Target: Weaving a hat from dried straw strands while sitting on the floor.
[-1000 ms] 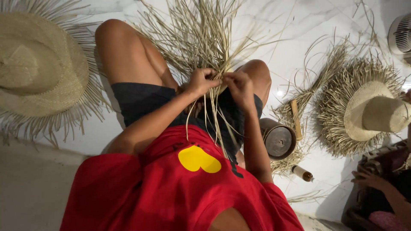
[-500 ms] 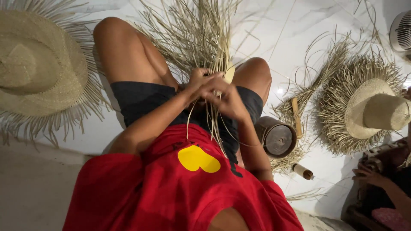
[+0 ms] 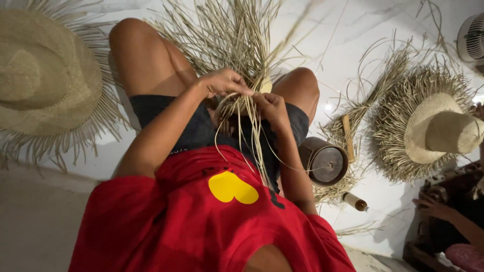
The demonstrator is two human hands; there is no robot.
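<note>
A bundle of pale straw strands [image 3: 237, 40] fans out over my lap and onto the white floor. My left hand [image 3: 222, 81] pinches several strands at the woven centre between my knees. My right hand [image 3: 269, 107] grips other strands just beside it, the two hands almost touching. Loose strands [image 3: 247, 136] hang down from the hands over my dark shorts and red shirt. The woven piece itself is mostly hidden behind my hands.
A finished straw hat [image 3: 43, 85] with a fringed brim lies at the left. Another fringed straw hat [image 3: 436, 128] lies at the right, with a round dark wooden block [image 3: 322, 161], a small bottle [image 3: 354, 201] and a fan [image 3: 471, 38]. Another person's hand [image 3: 431, 206] is at the lower right.
My hands have shifted slightly among the strands, the right one dropping a little lower; the view has tilted a bit. The hats and block lie where they were.
</note>
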